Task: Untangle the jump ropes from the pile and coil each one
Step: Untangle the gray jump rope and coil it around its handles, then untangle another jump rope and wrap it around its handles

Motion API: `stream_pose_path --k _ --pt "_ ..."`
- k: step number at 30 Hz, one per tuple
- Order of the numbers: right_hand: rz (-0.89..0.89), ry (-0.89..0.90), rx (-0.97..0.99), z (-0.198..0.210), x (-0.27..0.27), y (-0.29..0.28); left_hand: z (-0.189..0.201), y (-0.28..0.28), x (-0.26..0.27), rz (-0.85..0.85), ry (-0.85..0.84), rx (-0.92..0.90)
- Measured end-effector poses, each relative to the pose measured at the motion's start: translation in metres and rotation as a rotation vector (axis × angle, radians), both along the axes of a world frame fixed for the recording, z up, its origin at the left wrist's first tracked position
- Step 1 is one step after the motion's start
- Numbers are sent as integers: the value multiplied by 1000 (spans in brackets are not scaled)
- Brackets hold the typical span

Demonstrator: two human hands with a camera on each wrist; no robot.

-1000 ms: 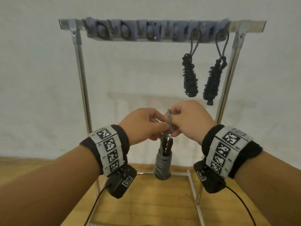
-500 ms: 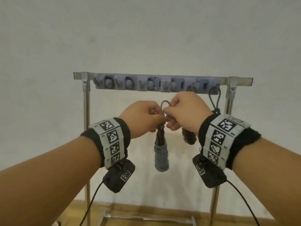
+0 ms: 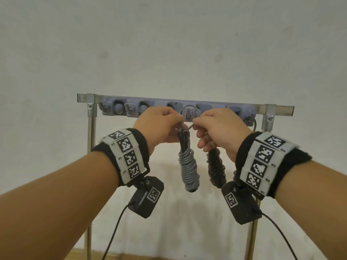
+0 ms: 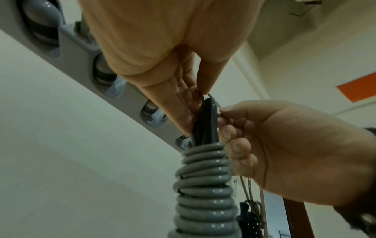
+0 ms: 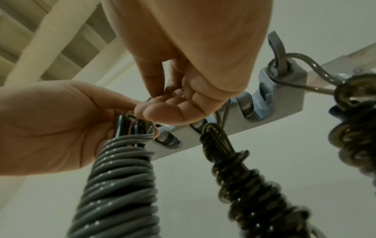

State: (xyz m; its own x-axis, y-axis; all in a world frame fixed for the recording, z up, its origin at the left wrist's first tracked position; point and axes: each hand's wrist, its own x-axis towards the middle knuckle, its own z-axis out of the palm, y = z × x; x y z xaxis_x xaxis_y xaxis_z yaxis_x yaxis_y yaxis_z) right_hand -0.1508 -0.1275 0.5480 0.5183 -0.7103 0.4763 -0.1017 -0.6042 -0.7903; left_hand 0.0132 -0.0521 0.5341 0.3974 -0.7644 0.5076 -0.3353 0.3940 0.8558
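A grey coiled jump rope [image 3: 188, 169] [image 4: 203, 185] [image 5: 122, 185] hangs from both hands, with its black handles [image 4: 207, 122] sticking out of the top of the coil. My left hand [image 3: 176, 121] [image 4: 189, 103] pinches the rope's thin top loop from the left. My right hand [image 3: 197, 121] [image 5: 162, 103] pinches it from the right. The loop arches around a grey hook [image 3: 189, 112] on the hook bar [image 3: 206, 107]. A black coiled rope [image 3: 216, 169] [image 5: 244, 185] hangs just right of it, and another black coil [image 5: 358, 136] hangs further right.
The hook bar sits on a metal rack with a left post [image 3: 91, 139] and a right post [image 3: 268, 119]. Several bare hooks [image 3: 131, 109] lie left of my hands. A white wall is behind, and a strip of wooden floor [image 3: 90, 256] shows at the bottom.
Both hands have lifted the grey coil from below the rack's bar up to it. The rope's top loop now lies around a middle hook.
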Motion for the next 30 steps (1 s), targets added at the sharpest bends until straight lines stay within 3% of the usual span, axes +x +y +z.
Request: stream_pose_path --k 8,14,20,25,30 --pt "-60 13 127 -2 14 -12 -6 -13 0 -10 233 44" --pt "-104 147 -38 -16 16 -13 -24 -21 11 0 35 112" --pt "-121 205 -162 -36 10 -2 -49 -11 19 62 -56 174" --pt "-38 403 -240 -83 -14 14 -109 12 30 124 -121 323" --pt "103 784 -150 -182 -30 26 -213 36 25 15 -236 561"
